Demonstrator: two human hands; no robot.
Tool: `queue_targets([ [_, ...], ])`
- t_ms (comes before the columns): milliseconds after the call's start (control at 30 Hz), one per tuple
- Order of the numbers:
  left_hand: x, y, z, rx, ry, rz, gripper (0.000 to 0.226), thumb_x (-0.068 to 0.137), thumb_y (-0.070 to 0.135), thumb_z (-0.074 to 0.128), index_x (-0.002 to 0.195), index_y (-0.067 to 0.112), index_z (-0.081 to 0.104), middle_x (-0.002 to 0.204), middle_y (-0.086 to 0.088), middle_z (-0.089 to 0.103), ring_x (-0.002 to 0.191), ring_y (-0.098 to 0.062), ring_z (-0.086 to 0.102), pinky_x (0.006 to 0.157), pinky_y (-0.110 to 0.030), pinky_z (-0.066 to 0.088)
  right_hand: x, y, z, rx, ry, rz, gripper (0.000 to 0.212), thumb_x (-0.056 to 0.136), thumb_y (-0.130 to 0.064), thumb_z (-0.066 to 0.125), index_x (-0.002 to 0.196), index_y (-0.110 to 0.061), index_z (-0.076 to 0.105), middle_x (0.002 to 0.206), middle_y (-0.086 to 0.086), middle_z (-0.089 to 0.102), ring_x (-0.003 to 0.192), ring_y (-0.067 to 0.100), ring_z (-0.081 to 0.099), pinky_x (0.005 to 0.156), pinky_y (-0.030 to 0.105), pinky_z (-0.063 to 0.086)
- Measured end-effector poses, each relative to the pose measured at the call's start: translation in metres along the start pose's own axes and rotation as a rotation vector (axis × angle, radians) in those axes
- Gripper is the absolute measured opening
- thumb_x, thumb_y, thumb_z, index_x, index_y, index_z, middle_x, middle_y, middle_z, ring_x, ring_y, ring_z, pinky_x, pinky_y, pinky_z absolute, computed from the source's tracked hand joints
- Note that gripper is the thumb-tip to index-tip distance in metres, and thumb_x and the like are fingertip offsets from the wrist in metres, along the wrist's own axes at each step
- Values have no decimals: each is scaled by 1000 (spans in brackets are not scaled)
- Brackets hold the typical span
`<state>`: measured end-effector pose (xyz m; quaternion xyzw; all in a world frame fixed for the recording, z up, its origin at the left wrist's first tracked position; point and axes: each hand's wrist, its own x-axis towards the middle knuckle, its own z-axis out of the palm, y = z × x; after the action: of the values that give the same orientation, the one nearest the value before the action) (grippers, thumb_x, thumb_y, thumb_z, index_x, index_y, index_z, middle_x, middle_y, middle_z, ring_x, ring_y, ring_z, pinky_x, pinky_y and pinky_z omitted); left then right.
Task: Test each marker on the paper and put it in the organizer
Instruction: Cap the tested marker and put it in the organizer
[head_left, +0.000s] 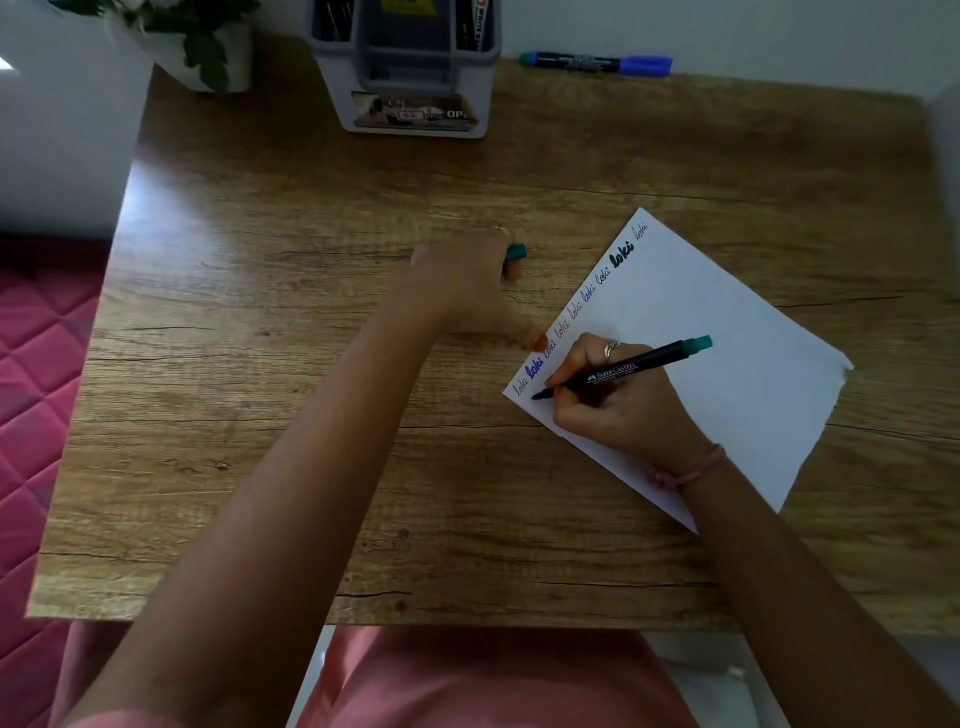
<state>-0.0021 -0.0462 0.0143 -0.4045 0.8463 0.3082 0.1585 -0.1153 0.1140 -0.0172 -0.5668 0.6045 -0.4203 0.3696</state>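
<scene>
A potted plant (200, 47) stands at the far left corner of the wooden worktop (291, 415), with a grey organizer (415, 67) just to its right. The left hand (467, 291) grips a teal marker cap (517, 253) in curled fingers, its thumb tip touching the paper's left edge. The paper (727, 332) lies tilted, a row of handwritten test words along its upper edge. The right hand (618, 405) pinches a black teal-ended marker (623, 370), tip on the paper. A blue-capped marker (597, 63) lies at the worktop's far edge.
</scene>
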Motion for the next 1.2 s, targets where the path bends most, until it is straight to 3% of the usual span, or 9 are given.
queue_targets([
  [433,-1,0,0,-13,7,8,100,55,63,77,135,19,37,129,1,50,118,-20,45,101,-41,35,1,2,2,-13,-26,0,10,72,-21,62,78,-13,62,84,-17,62,84,-3,62,75,11,49],
  [600,0,1,0,-21,7,14,86,54,62,78,122,22,45,110,7,49,107,-17,48,97,-40,37,3,3,3,-13,-2,6,10,73,-23,61,79,-15,63,84,-13,65,83,10,64,77,20,53],
  [700,0,1,1,-29,8,14,89,53,63,78,124,20,44,104,10,43,97,-11,42,95,-38,35,1,3,2,23,-31,8,6,71,-20,62,75,-23,60,78,-21,64,79,6,63,71,17,52],
  [867,2,-1,3,-38,20,21,92,54,62,77,128,19,42,124,4,52,106,-14,45,95,-37,30,2,3,2,-1,9,-26,6,72,-18,61,77,-15,62,82,-18,62,79,10,63,71,21,54],
  [1033,2,0,3,-39,8,13,91,54,62,77,127,20,43,125,4,51,103,-12,43,97,-39,30,0,6,3,35,24,1,10,72,-19,61,76,-10,61,76,-20,64,78,5,63,71,21,54],
  [1200,2,1,2,-37,7,6,91,55,61,78,129,20,42,129,2,50,118,-20,45,100,-41,30,1,7,4,53,21,36,12,72,-20,61,77,-10,62,79,-25,64,78,2,63,72,19,53],
])
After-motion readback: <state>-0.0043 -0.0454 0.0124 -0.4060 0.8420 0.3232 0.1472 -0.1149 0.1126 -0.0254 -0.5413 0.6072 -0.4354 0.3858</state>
